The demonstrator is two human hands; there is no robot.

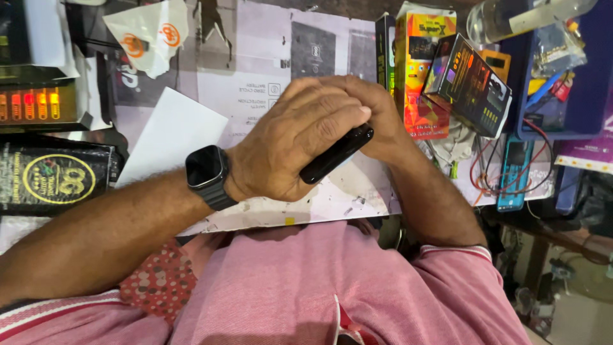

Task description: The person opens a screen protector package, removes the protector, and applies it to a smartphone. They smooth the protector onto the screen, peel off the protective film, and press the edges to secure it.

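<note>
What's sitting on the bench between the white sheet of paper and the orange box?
In the head view, both hands lie between the white paper and the orange box: the left hand over the right hand, clasping a black phone.

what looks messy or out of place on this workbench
The bench is cluttered. Red wires lie in a loose tangle at right, a dark box leans tilted against the orange box, and the work mat is scuffed and stained along its near edge. Both hands grip a black phone.
</note>
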